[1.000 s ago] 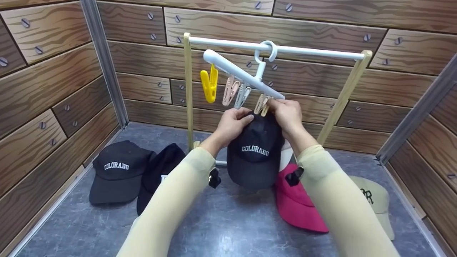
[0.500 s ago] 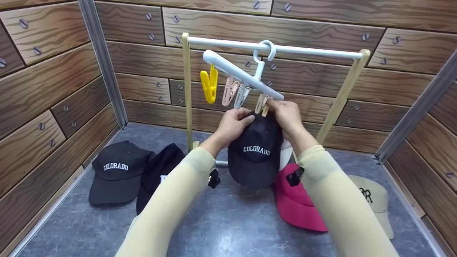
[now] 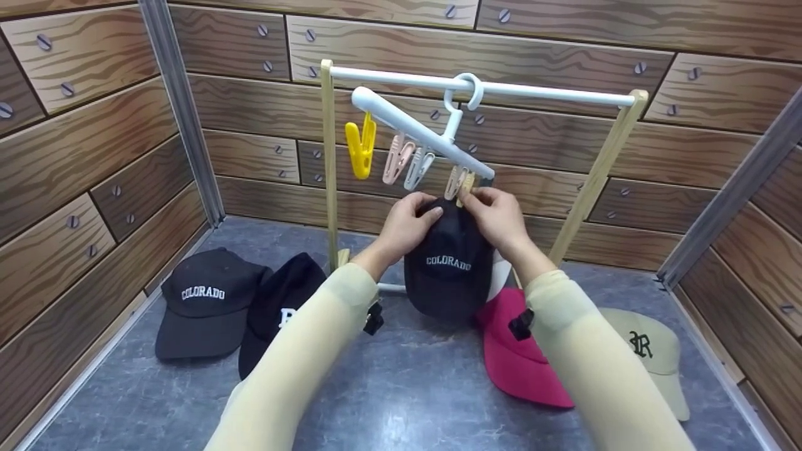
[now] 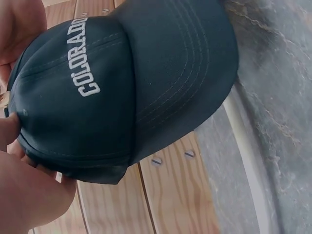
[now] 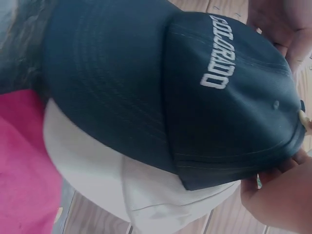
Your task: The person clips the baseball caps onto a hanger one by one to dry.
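Note:
A black baseball cap (image 3: 448, 275) lettered COLORADO hangs brim-down below the white hanger (image 3: 407, 122). My left hand (image 3: 404, 225) pinches the crown's upper left edge, thumb in front. At the upper right edge my right hand (image 3: 498, 219) grips the cap, its thumb at the lower end of a beige clothespin (image 3: 460, 185) on the hanger's near end. In the right wrist view the fingers curl behind the cap's edge, and this clothespin (image 5: 305, 122) sits right at the crown's top. Yellow (image 3: 361, 150), pink (image 3: 396, 160) and grey (image 3: 418, 170) clothespins hang farther along.
The hanger hooks over a rack's white rail (image 3: 551, 93) between wooden posts. A black cap (image 3: 210, 300) and a dark cap (image 3: 285, 300) lie left. A white cap (image 5: 161, 195) shows behind the held one. Pink (image 3: 523, 357) and beige (image 3: 655, 344) caps lie right.
My right hand has shifted slightly left and down, its thumb coming round to the front of the clothespin. The cap has risen slightly; the hanger has swung a little left.

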